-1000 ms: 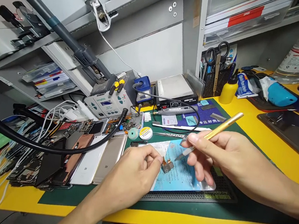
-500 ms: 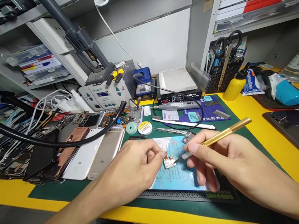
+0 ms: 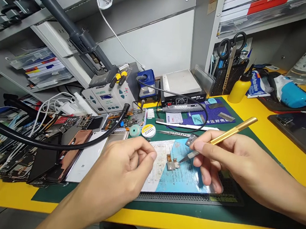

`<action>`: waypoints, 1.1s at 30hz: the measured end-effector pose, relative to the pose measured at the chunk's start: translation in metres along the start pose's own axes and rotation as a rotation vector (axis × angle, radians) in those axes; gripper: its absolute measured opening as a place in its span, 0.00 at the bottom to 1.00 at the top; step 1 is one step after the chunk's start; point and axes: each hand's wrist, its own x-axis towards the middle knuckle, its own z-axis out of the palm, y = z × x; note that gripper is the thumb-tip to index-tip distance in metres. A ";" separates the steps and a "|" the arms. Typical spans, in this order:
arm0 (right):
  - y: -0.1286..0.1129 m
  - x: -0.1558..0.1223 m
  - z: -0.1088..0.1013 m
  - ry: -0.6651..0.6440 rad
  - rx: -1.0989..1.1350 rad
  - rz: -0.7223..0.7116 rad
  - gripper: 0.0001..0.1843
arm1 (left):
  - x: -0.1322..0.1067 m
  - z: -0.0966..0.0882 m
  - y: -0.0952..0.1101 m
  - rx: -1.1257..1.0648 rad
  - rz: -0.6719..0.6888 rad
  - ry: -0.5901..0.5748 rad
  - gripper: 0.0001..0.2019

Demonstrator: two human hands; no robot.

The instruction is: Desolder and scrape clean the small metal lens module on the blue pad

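A small silvery phone part (image 3: 171, 165) with copper-coloured flex tabs lies on a blue and white sheet (image 3: 154, 180). My right hand (image 3: 235, 159) grips a gold-handled craft knife (image 3: 233, 131) like a pen, its dark tip at the part's right edge. To the left, my left hand (image 3: 125, 170) hovers over the sheet, apart from the part. Its thumb and forefinger are pinched together, and nothing shows between them. Near my right fingertips is a small dark metal piece (image 3: 191, 140), partly covered by the hand.
A green mat (image 3: 138, 202) covers the yellow desk (image 3: 185, 224). Phones and boards are piled left, beneath a black hose (image 3: 56, 147). Behind stand a rework station (image 3: 108, 99), a hot plate (image 3: 182, 83), tweezers (image 3: 173, 133), a white brush (image 3: 187, 125) and a yellow bottle (image 3: 239, 89).
My left hand has let go of the small part and drawn back left. The knife tip stays beside the part, and the view has shifted slightly.
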 end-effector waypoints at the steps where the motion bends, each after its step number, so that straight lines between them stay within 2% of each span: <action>1: 0.000 0.001 0.000 0.011 0.011 0.000 0.29 | -0.002 -0.001 0.000 0.003 0.016 0.013 0.16; 11: -0.001 0.003 0.001 0.024 0.035 0.012 0.27 | -0.018 -0.001 -0.017 0.082 0.099 0.062 0.16; 16: 0.000 0.003 0.001 0.032 0.053 -0.014 0.26 | -0.020 0.000 -0.018 0.083 0.120 0.066 0.13; 23: 0.000 0.003 0.000 0.058 0.089 -0.035 0.24 | -0.010 0.016 -0.011 0.290 0.299 0.024 0.04; 27: -0.001 0.003 0.002 0.063 0.093 -0.049 0.22 | -0.003 0.028 -0.004 0.396 0.257 0.029 0.08; 33: -0.004 0.002 0.004 0.062 0.088 -0.062 0.22 | 0.004 0.036 0.004 0.439 0.195 0.032 0.07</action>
